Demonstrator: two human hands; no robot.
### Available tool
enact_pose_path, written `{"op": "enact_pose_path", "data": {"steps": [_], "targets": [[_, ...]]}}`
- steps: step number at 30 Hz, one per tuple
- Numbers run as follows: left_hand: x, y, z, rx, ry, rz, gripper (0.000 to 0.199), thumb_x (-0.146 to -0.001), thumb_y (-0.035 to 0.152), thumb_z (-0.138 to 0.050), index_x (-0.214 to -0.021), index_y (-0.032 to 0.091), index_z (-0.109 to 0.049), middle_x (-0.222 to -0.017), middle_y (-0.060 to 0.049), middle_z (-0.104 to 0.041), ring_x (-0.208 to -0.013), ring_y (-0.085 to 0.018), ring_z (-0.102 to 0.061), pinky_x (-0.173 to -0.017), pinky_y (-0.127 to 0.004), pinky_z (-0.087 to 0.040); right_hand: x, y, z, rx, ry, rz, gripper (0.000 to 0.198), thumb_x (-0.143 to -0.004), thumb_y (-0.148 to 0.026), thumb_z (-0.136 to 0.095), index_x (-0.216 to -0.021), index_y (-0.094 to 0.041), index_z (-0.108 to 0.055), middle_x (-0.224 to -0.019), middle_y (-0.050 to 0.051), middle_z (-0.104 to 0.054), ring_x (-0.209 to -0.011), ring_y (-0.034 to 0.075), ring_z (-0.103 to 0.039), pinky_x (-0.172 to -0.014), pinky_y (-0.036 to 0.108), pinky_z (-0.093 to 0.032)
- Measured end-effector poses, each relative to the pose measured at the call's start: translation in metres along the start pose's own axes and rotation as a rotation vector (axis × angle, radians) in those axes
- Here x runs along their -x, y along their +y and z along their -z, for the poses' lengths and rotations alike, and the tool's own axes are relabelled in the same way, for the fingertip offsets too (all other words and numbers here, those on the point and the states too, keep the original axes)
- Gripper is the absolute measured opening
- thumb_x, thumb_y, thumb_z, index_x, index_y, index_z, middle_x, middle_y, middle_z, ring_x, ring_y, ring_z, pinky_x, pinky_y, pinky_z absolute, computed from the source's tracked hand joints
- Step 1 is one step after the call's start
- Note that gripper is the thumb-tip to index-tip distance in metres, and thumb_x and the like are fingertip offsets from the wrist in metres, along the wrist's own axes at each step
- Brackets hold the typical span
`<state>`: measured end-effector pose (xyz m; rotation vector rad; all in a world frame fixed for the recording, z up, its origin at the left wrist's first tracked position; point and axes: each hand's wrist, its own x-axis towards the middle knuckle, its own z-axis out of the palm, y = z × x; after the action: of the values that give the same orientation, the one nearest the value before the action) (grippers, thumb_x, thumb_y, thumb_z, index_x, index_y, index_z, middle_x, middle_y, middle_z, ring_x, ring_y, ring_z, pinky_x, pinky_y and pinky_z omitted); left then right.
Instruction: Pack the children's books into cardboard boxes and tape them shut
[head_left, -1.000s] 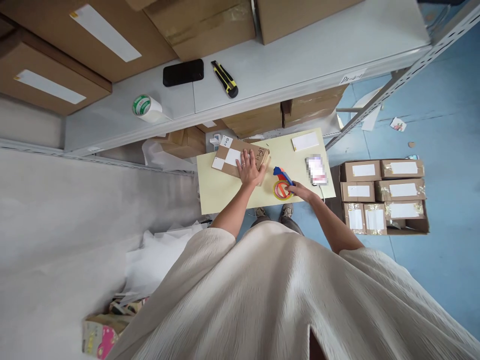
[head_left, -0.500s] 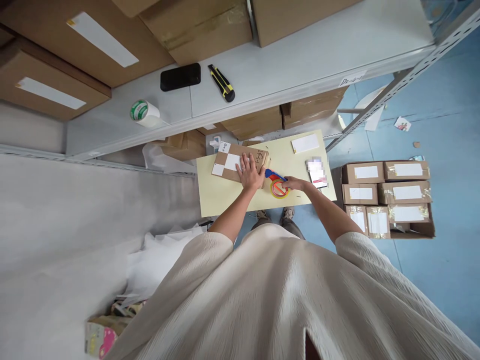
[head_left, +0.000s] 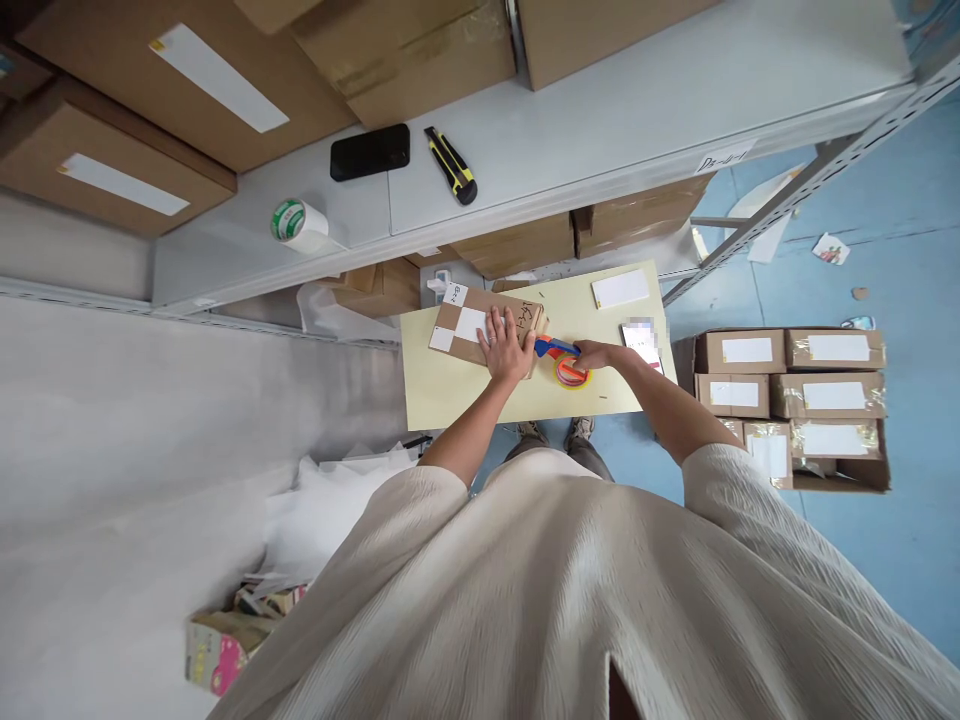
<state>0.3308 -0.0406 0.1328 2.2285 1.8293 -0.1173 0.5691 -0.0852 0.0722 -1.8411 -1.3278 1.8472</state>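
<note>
A flat cardboard box [head_left: 448,318] with white labels and black handwriting lies on the pale yellow table [head_left: 442,390]. My left hand [head_left: 505,350] rests on its top with fingers spread, towards the right end. Just right of the box, my right hand [head_left: 595,355] is closed around a blue and red tape dispenser [head_left: 553,347] with a roll of tape on it. The dispenser's blue front end is at the box's right end; whether tape sticks to the cardboard is too small to tell.
On the shelf [head_left: 645,110] lie a black phone [head_left: 370,153], a yellow-black utility knife [head_left: 451,166] and a label roll [head_left: 299,225]. White label sheets [head_left: 620,288] and a lit phone [head_left: 641,342] are on the table's right. Several taped boxes [head_left: 832,390] stand on the floor.
The tape dispenser in my right hand has tilted, its tape roll now seen more edge-on. My left hand stays flat on the box. The whole view has shifted slightly.
</note>
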Motion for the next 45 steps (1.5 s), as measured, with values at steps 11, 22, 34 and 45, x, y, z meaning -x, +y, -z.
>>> {"op": "enact_pose_path", "data": {"steps": [11, 22, 34, 45], "targets": [[0.001, 0.001, 0.000, 0.006, 0.009, 0.004, 0.087, -0.117, 0.064, -0.036, -0.189, 0.019, -0.020, -0.197, -0.012, -0.012, -0.184, -0.033, -0.003, -0.147, -0.065, -0.007, -0.010, -0.004, 0.019, 0.242, -0.060, -0.047, 0.046, -0.053, -0.022, -0.096, -0.089, -0.026, -0.069, -0.081, 0.008, -0.069, -0.088, 0.034, -0.070, -0.073, 0.042, -0.052], [-0.002, -0.001, -0.003, 0.030, 0.006, 0.003, 0.086, -0.116, 0.063, -0.040, -0.189, 0.020, -0.024, -0.196, -0.012, -0.014, -0.184, -0.032, -0.009, -0.148, -0.064, -0.005, -0.007, -0.023, 0.036, 0.227, -0.039, -0.106, 0.045, -0.051, -0.004, -0.093, -0.080, -0.025, -0.066, -0.082, 0.009, -0.068, -0.107, 0.041, -0.072, -0.087, 0.045, -0.053], [-0.003, -0.002, -0.003, 0.027, 0.008, -0.005, 0.087, -0.115, 0.063, -0.039, -0.189, 0.019, -0.023, -0.196, -0.012, -0.013, -0.184, -0.033, -0.007, -0.148, -0.064, -0.006, -0.004, -0.021, 0.019, 0.182, -0.043, -0.069, 0.040, -0.051, -0.008, -0.093, -0.076, -0.025, -0.067, -0.077, 0.006, -0.068, -0.096, 0.035, -0.074, -0.083, 0.041, -0.052], [-0.003, -0.002, -0.002, 0.055, 0.036, -0.014, 0.086, -0.116, 0.062, -0.043, -0.188, 0.020, -0.025, -0.196, -0.012, -0.016, -0.184, -0.033, -0.007, -0.148, -0.063, -0.003, 0.033, 0.013, 0.017, 0.378, -0.065, -0.040, 0.044, -0.068, -0.033, -0.095, -0.102, -0.024, -0.069, -0.093, 0.007, -0.076, -0.084, 0.028, -0.072, -0.068, 0.034, -0.050]]}}
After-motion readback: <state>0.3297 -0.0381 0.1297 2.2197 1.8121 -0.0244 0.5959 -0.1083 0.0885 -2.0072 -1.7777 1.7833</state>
